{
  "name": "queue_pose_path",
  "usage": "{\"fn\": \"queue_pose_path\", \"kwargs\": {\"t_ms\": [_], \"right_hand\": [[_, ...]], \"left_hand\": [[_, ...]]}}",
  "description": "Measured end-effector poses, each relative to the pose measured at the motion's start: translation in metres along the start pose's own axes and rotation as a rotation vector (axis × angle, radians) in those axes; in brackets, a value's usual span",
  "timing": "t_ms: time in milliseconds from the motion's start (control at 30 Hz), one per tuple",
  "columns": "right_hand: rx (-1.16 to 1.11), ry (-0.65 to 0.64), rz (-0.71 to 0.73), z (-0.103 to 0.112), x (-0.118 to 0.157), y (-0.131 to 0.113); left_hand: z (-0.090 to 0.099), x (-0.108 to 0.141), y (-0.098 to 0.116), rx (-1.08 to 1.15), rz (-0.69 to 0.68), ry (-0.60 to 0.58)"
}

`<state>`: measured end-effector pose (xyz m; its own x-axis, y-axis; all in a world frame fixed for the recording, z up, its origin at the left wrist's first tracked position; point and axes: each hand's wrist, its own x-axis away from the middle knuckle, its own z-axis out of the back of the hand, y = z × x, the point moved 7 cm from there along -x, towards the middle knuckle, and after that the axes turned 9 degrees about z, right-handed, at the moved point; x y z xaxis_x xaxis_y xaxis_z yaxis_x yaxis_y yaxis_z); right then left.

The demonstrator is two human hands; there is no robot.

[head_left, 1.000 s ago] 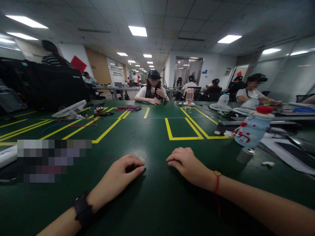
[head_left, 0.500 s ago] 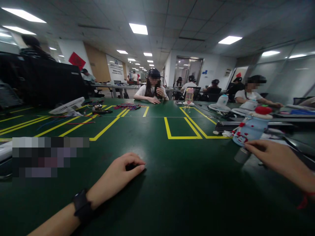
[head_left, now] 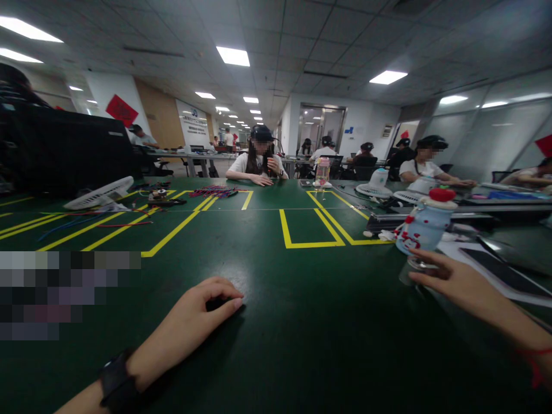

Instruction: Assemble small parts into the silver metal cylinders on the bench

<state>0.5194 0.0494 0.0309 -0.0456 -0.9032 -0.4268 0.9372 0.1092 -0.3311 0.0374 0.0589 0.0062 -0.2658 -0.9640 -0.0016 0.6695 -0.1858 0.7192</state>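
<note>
My left hand [head_left: 204,313] rests on the green tabletop [head_left: 276,322], its fingers curled and its thumb stretched forward with a gap between them. Nothing shows in it. On the right, my right hand [head_left: 446,276] has thumb and index finger on either side of a small grey cylinder [head_left: 405,275], which looks blurred. Something silvery shows between these fingers; I cannot make out if it belongs to the cylinder. Just behind stands a pale blue bottle [head_left: 425,227] with a red top and a cartoon print.
Yellow tape [head_left: 308,245] marks the table. Loose wires [head_left: 215,191] and a white fan [head_left: 99,194] lie at the far left. A dark phone [head_left: 504,267] lies beyond my right hand. A person [head_left: 256,164] sits opposite, near a clear pink bottle [head_left: 322,172]. Other people sit further back.
My view has shifted slightly to the right. My right thumb and index finger, pinched together at the cylinder's edge before, are now spread around it. My left hand keeps its pose.
</note>
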Motion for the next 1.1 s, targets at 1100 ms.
{"fn": "queue_pose_path", "kwargs": {"t_ms": [1100], "right_hand": [[-0.791, -0.279, 0.372, -0.115, 0.015, -0.254]], "left_hand": [[-0.009, -0.023, 0.069, 0.068, -0.139, 0.246]]}}
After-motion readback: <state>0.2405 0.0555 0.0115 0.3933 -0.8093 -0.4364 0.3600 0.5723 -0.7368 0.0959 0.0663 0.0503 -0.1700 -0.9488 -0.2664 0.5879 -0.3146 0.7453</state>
